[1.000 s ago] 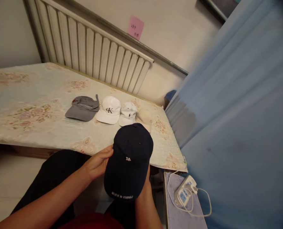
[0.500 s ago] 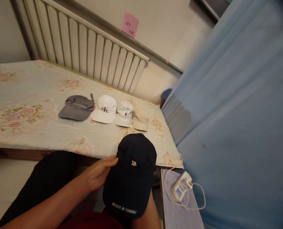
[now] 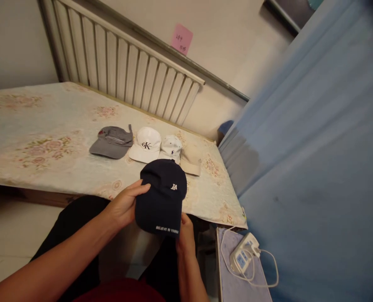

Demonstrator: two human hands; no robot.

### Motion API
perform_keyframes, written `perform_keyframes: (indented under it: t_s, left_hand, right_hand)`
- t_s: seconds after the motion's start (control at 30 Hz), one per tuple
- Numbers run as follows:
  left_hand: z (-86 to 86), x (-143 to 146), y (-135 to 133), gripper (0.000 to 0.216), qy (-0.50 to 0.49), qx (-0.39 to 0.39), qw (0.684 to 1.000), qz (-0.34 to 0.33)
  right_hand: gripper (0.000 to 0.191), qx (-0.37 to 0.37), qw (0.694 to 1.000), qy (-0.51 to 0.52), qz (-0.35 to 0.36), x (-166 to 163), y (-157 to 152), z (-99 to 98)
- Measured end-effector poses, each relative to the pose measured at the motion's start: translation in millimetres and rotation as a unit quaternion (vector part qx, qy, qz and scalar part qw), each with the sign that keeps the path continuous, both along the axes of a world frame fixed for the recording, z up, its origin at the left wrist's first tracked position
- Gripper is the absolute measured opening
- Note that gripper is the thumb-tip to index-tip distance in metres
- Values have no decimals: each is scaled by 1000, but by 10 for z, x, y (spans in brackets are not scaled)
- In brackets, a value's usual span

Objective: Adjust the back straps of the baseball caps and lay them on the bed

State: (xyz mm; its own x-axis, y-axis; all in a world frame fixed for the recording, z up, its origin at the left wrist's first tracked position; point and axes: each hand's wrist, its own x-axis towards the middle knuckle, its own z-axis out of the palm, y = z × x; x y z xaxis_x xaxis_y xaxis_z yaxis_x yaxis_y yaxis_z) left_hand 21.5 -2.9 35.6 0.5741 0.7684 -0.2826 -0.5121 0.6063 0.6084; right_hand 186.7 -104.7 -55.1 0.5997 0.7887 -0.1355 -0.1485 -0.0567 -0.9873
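Observation:
A dark navy baseball cap (image 3: pixel 159 197) with a small white "LA" and white lettering along its brim is held up in front of me, brim toward me. My left hand (image 3: pixel 128 203) grips its left side, thumb on the front and fingers hidden behind. At the lower right edge my right hand (image 3: pixel 185 233) is closed on the cap, its fingers partly hidden behind it. Beyond it, caps lie in a row: a grey cap (image 3: pixel 112 142), a white cap with "CK" letters (image 3: pixel 147 144), a smaller white cap (image 3: pixel 171 147) and a beige cap (image 3: pixel 191 164). The navy cap partly covers the smaller white one.
The caps rest on a bed with a floral cover (image 3: pixel 50 167). Behind it stand a white radiator (image 3: pixel 126 63) and a wall with a pink note (image 3: pixel 182 39). A blue curtain (image 3: pixel 315 167) hangs at right. A power strip (image 3: pixel 244 253) with a white cable sits on a small table (image 3: pixel 233 289).
The navy cap has moved up and away from me, and its brim has turned slightly. My right hand, hidden behind the cap before, now shows at its lower right edge.

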Motion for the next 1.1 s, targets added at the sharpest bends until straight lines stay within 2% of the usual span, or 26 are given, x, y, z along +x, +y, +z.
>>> perform_keyframes:
  t_s: [0.07, 0.13, 0.17, 0.27, 0.33, 0.4, 0.5, 0.57, 0.63, 0.73, 0.8, 0.93, 1.07, 1.1]
  left_hand:
    - [9, 26, 35, 48, 20, 1, 999, 47]
    - [-6, 69, 60, 44, 41, 3, 995, 87]
    - [-23, 93, 69, 41, 48, 7, 994, 101]
    - [-97, 157, 74, 31, 64, 36, 990, 118]
    - [-150, 182, 61, 31, 76, 69, 989, 111]
    - [-183, 190, 41, 31, 96, 97, 986, 92]
    - [-175, 181, 22, 28, 125, 136, 981, 65]
    - [-154, 172, 27, 26, 129, 175, 975, 47]
    - [-155, 166, 44, 35, 134, 211, 968, 28]
    - [-238, 161, 66, 55, 164, 237, 957, -3]
    - [-330, 147, 63, 54, 202, 251, 946, -25]
    - [-440, 33, 13, 32, 309, 314, 897, -33]
    - [-364, -201, -6, 26, 382, 394, 836, 6]
    - [-336, -266, 10, 23, 415, 433, 799, 39]
  right_hand:
    - [29, -8, 998, -37, -50, 62, -82, -7]
    - [32, 20, 987, -128, -98, 104, -158, 60]
    - [33, 43, 977, -186, -98, 104, -190, 113]
    - [42, 114, 917, -382, -14, 13, -236, 275]
    - [47, 133, 860, -491, 43, -81, -215, 334]
    - [43, 130, 814, -561, 74, -161, -161, 335]
    - [42, 123, 788, -597, 83, -218, -77, 282]
    - [41, 128, 804, -575, 80, -221, -51, 264]
    - [36, 114, 849, -512, 63, -201, -48, 281]
    - [31, 36, 925, -377, 15, -126, -56, 342]
    - [34, -7, 959, -284, -9, -55, -56, 361]
    - [38, 0, 988, -153, -20, 70, -52, 302]
    - [41, 9, 996, -85, -25, 130, -51, 220]
    - [42, 8, 998, -64, -27, 138, -51, 210]
